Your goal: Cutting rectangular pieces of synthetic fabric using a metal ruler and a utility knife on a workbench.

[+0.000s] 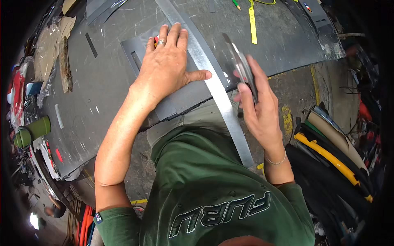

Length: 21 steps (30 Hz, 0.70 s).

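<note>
My left hand (167, 61) lies flat with fingers stretched out, pressing on a grey sheet piece (186, 96) and a long metal straightedge (219, 92). Its thumb rests on the straightedge, which runs across the sheet and past the table's near edge toward my body. A ring is on one finger. In my right hand (262, 108) is a utility knife (243, 65), somewhat blurred, pointing away from me. The knife is right of the straightedge, apart from it. A rectangular slot shows in the sheet left of my left hand; a small red item there is mostly hidden by my fingers.
The dark worktable (106, 110) is scratched. A yellow tape measure (253, 24) and green pencil (236, 5) lie at the back. Left are a wood strip (65, 65) and green cylinder (35, 132). Rolls of material (328, 156) stand at right.
</note>
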{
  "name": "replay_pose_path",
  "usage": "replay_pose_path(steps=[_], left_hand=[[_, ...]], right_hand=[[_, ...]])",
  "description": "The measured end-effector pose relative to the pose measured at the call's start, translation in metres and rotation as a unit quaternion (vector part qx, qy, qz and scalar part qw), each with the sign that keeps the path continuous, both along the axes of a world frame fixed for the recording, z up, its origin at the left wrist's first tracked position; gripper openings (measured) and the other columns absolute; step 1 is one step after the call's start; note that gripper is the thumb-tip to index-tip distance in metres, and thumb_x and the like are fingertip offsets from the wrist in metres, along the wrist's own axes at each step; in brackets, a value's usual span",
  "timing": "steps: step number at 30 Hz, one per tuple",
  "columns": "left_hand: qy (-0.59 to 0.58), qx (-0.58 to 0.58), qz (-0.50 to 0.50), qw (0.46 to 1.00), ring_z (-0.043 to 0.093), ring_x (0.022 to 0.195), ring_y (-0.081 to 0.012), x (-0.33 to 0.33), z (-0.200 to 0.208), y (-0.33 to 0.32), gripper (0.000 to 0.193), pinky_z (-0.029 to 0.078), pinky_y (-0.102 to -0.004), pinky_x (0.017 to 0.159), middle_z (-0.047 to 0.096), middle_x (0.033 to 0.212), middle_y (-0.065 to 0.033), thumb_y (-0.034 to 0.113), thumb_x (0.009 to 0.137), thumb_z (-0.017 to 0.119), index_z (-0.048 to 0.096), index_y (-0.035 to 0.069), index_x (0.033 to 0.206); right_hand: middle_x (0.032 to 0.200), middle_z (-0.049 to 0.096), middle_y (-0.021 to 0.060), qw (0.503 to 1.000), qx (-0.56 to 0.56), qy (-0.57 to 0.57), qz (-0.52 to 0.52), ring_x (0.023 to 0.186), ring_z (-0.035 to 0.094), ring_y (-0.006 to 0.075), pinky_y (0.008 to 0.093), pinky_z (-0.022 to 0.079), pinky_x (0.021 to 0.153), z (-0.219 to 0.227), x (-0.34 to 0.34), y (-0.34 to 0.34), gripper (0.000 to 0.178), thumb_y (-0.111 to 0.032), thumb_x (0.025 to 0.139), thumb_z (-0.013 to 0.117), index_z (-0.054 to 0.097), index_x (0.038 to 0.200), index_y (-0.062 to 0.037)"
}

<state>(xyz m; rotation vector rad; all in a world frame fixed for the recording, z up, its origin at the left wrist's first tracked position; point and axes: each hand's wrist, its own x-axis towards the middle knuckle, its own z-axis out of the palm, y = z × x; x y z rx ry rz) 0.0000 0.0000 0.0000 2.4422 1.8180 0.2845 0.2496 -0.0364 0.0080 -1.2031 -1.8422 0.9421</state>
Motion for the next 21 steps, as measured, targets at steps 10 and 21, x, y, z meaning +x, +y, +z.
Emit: replay_pose_path(steps=[10, 21], left_hand=[[0.049, -0.030, 0.031, 0.998, 0.035, 0.150, -0.0475, 0.005, 0.010, -0.001, 0.124, 0.038, -0.0699, 0.112, 0.037, 0.160, -0.0290, 0.077, 0.070, 0.075, 0.040, -0.011, 0.150], [0.046, 0.006, 0.030, 0.998, 0.041, 0.145, -0.0439, 0.005, 0.010, -0.003, 0.114, 0.043, -0.0678, 0.108, 0.043, 0.155, -0.0260, 0.071, 0.073, 0.076, 0.044, -0.010, 0.147]], right_hand=[[0.098, 0.067, 0.0173, 0.987, 0.069, -0.146, 0.018, 0.080, 0.066, 0.0328, 0.0409, 0.054, 0.077, 0.002, -0.065, 0.054, 0.051, -0.002, 0.100, 0.058, 0.053, 0.151, -0.0067], [0.089, 0.062, 0.0163, 0.983, 0.054, -0.173, 0.026, 0.073, 0.063, 0.0328, 0.0441, 0.053, 0.072, 0.004, -0.069, 0.059, 0.055, -0.002, 0.097, 0.059, 0.054, 0.151, -0.0097]])
